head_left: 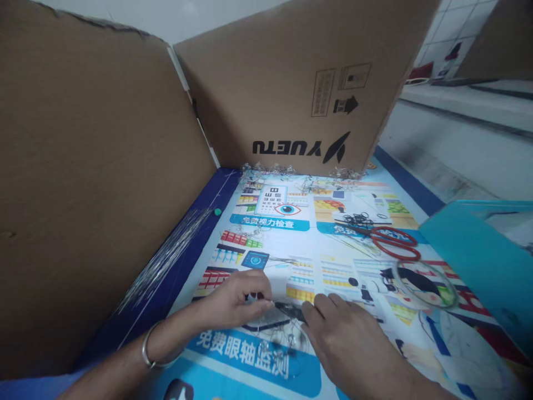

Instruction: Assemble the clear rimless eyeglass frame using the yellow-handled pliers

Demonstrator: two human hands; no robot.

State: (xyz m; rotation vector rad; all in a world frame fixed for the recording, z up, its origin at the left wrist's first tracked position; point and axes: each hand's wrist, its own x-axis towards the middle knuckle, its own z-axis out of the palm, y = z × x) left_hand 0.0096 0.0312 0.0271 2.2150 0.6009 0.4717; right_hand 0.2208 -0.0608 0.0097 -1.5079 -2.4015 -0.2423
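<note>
My right hand (347,339) is closed around a pair of dark pliers (289,310), whose jaws point left toward my left fingertips. With thumb and forefinger pinched together, my left hand (241,297) holds thin wire right at the tip of the pliers; the pinched end is too small to make out. Below and between the hands, a tangle of fine wire with clear beads (277,347) hangs or lies over the printed sheet (241,383); I cannot tell which.
Red-handled scissors (395,241) and small black loops (356,220) lie to the right, near a clear ring-shaped roll (427,283). Straight wires (166,255) lie along the left. Beaded wire pieces (275,168) line the base of the cardboard panel (283,100). A teal box (478,244) stands right.
</note>
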